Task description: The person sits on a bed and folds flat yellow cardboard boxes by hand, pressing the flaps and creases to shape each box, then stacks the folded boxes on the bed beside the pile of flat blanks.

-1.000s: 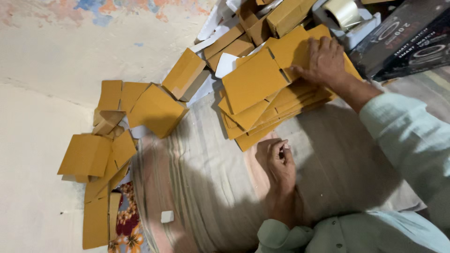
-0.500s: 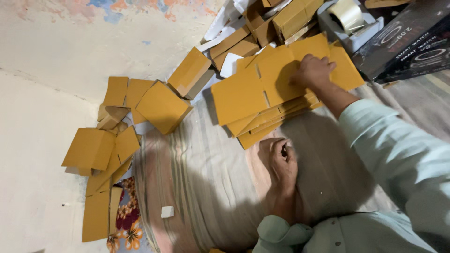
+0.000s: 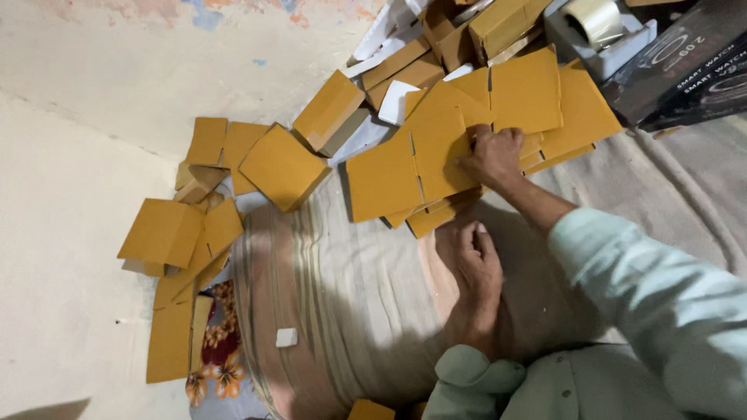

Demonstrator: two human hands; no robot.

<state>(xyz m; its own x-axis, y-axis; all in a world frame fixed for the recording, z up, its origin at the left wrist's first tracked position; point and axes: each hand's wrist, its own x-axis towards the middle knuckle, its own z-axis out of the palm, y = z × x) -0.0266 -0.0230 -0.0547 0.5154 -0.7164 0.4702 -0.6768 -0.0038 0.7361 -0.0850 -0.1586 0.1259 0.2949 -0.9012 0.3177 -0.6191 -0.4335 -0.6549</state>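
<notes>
Flat cardboard blanks (image 3: pixel 436 152), mustard-yellow and unfolded, lie fanned in a loose stack at about 1 o'clock from the frame centre, resting on a pale striped cloth (image 3: pixel 350 295) spread over the floor. Right hand (image 3: pixel 492 155) presses down on the top blanks of this stack, fingers curled and close together over the sheet edges; whether a single blank is pinched cannot be told. Left hand (image 3: pixel 476 272) rests on the cloth just below the stack, at about 4 o'clock from centre, fingers loosely together, holding nothing. Folded boxes (image 3: pixel 284 165) of the same cardboard lie scattered from 9 to 11 o'clock along the wall (image 3: pixel 93 70), with more piled at 12 o'clock. A tape roll (image 3: pixel 593 19) sits on a white dispenser at 1 o'clock, beside a black carton (image 3: pixel 685 62) at 2 o'clock. A small white scrap (image 3: pixel 286 337) lies on the cloth at 7 o'clock. Judged from the layout, several boxes are already formed, while a sizeable stack of blanks is not yet folded.
</notes>
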